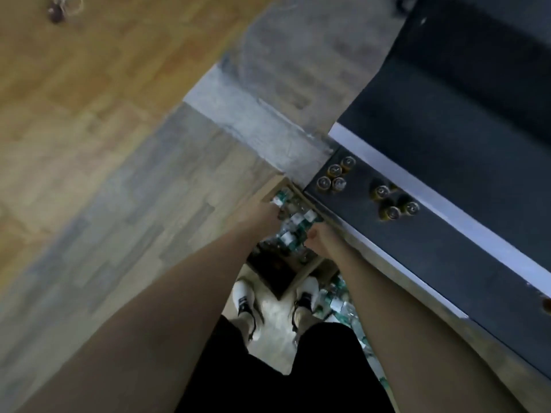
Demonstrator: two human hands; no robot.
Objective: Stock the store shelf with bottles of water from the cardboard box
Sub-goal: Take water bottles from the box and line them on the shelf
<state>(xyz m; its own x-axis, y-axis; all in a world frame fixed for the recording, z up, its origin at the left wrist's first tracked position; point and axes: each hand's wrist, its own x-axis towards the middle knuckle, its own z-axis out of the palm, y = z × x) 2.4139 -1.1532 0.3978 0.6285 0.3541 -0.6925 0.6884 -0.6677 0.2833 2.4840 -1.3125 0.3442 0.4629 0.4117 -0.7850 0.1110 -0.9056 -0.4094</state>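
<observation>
Cardboard box [269,190] stands on the floor before my feet, full of water bottles [293,231] standing upright, caps up. My left hand [262,211] and right hand [320,238] reach in; grip unclear.

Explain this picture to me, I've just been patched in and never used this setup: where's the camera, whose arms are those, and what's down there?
There is no machine here. The single picture comes from a wide-angle camera worn on a person's head, looking straight down, so you see their own arms, black shorts and white shoes on the floor.

Both hands reach into the cardboard box, which sits on the floor in front of their feet and holds water bottles with green and white labels. The left hand is at the box's far left side; the right hand looks curled near the bottles. The picture is too blurred to tell what either grip actually holds.

To the right is the dark store shelf, with two small clusters of yellowish bottles standing on it. More water bottles lie loose by the right foot.
</observation>
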